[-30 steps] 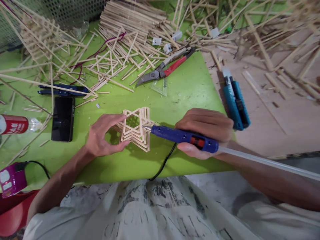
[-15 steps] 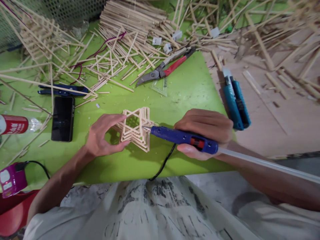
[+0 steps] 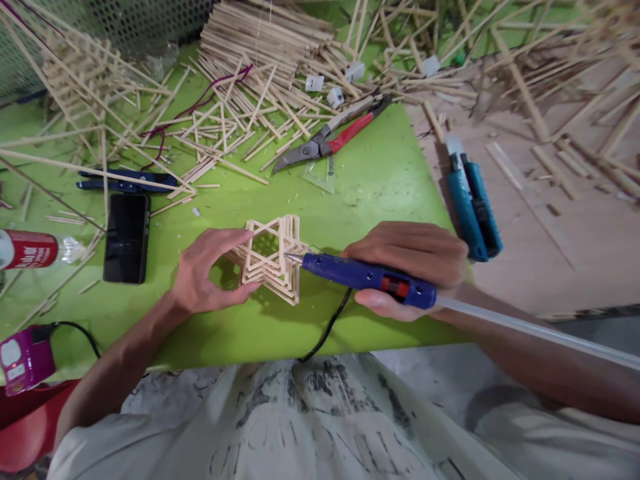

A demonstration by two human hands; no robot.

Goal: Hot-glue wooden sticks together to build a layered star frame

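Note:
A star-shaped stack of thin wooden sticks (image 3: 273,263) stands on the green table (image 3: 230,340) in front of me. My left hand (image 3: 205,270) grips its left side between thumb and fingers. My right hand (image 3: 407,257) is wrapped round a blue glue gun (image 3: 340,268), whose metal tip meets or hovers just over the right part of the star. A clear glue stick (image 3: 530,327) runs out of the gun's back end to the right.
Red-handled pruners (image 3: 325,137) and a clear set square (image 3: 323,175) lie beyond the star. Loose sticks (image 3: 265,47) cover the back. A phone (image 3: 126,238), bottle (image 3: 37,249) and purple power block (image 3: 26,360) are left; teal cutters (image 3: 470,207) lie right.
The fingers of my right hand have shifted very slightly on the glue gun. Otherwise the hands, star and gun tip look the same.

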